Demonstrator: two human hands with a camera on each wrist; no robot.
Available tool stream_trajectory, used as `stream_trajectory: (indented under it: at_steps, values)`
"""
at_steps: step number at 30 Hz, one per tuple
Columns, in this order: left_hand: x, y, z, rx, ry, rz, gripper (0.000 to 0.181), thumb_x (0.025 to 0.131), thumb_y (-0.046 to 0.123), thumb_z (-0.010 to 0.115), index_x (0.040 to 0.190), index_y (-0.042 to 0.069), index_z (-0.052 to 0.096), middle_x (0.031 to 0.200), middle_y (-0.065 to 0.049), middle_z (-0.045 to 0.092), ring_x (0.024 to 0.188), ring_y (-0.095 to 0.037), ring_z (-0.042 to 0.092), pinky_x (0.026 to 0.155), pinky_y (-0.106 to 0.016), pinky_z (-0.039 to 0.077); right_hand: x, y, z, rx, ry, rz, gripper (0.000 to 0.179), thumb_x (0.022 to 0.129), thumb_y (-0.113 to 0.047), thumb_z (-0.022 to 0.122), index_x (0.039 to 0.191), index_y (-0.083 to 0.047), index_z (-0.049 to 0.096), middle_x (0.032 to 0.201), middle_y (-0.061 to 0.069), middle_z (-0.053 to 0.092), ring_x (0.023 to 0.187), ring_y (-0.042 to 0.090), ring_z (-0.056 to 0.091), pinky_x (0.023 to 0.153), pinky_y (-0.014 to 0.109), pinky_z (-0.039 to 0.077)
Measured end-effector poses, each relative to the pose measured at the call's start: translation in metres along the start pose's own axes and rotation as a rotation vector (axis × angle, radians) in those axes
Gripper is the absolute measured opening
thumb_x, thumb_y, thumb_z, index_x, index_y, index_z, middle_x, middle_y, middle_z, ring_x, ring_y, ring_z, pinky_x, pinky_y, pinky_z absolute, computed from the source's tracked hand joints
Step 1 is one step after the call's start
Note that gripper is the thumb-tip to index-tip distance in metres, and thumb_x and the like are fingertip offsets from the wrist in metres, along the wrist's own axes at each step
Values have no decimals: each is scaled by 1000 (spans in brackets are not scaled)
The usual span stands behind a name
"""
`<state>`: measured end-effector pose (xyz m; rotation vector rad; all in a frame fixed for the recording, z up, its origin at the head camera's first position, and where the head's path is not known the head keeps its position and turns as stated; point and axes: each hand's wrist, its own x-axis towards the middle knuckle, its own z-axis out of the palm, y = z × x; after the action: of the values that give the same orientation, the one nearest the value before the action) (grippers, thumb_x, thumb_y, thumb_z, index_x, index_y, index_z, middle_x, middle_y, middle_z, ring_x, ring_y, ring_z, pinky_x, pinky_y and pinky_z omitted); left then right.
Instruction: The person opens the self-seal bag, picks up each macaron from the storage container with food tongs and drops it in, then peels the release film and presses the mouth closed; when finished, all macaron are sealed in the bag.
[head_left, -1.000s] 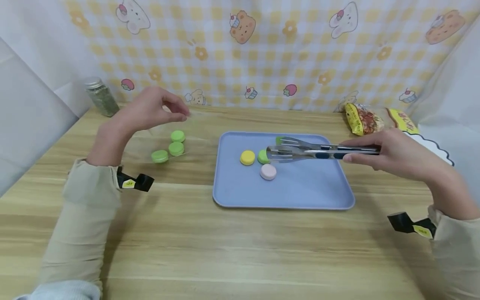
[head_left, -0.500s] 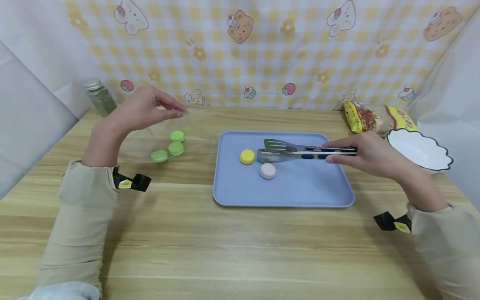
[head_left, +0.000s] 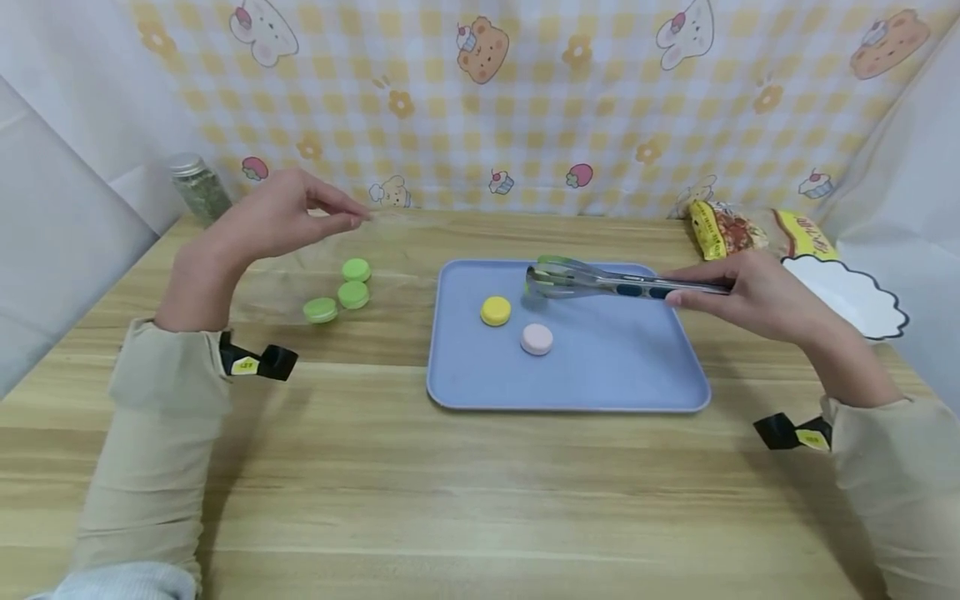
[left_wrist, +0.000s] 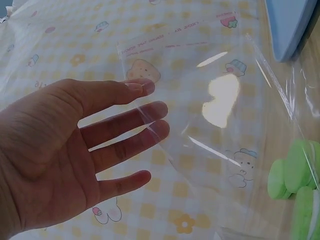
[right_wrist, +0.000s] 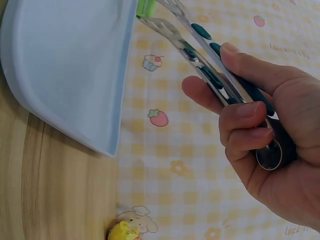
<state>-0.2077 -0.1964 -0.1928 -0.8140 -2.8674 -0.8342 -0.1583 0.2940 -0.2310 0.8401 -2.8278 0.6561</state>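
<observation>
Ahead of the right hand [head_left: 761, 296], metal tongs [head_left: 628, 290] in its curled fingers clasp a green macaron [right_wrist: 146, 7] above the blue tray [head_left: 600, 375]; a yellow macaron [head_left: 495, 311] and a pink macaron [head_left: 536, 339] lie nearer. Below the left hand [head_left: 273, 218], which pinches a clear plastic bag [left_wrist: 222, 100], lie three green macarons [head_left: 353, 293].

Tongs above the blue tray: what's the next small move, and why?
I'd probably carry the tongs gently left toward the clear bag, without loosening them: a green macaron sits between their tips, and the left hand holds the bag up by its edge, beside three more green macarons.
</observation>
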Motion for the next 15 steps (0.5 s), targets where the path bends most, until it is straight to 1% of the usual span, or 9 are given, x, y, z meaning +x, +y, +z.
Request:
stream_trajectory:
  at_steps: [5, 8, 10, 12, 15]
  values:
    - [2, 1, 0, 2, -14, 8, 21, 92, 13, 58, 107, 5, 70, 107, -12, 67, 93, -4, 60, 73, -12, 41, -1, -6, -2, 8, 29, 54, 29, 82, -18, 73, 110, -13, 71, 46, -5, 35, 39, 6, 24, 37, 26, 25]
    - [1, 1, -1, 22, -20, 5, 21, 92, 14, 58, 108, 5, 70, 107, -12, 67, 91, -3, 59, 71, -13, 40, 1, -14, -1, 6, 44, 56, 29, 83, -20, 72, 110, -12, 71, 47, -6, 31, 40, 8, 25, 37, 26, 25]
    - [1, 0, -1, 35, -15, 3, 21, 93, 13, 58, 108, 6, 70, 106, -12, 67, 86, -2, 58, 68, -15, 40, 4, -19, 1, 5, 50, 38, 29, 84, -21, 72, 111, -12, 70, 47, -6, 32, 40, 9, 26, 38, 26, 25]
    - [1, 0, -1, 48, -9, -8, 21, 93, 13, 57, 108, 6, 70, 106, -11, 67, 84, 0, 57, 66, -15, 39, 9, -24, 3, -2, 49, 12, 29, 84, -23, 71, 111, -11, 70, 47, -8, 39, 39, 8, 25, 38, 26, 25]
    - [1, 0, 0, 39, -2, -14, 21, 92, 12, 57, 107, 5, 71, 105, -12, 67, 83, 1, 57, 64, -16, 39, 20, -30, 7, -12, 39, -23, 29, 86, -24, 69, 112, -11, 69, 45, -8, 42, 38, 7, 23, 38, 25, 26]
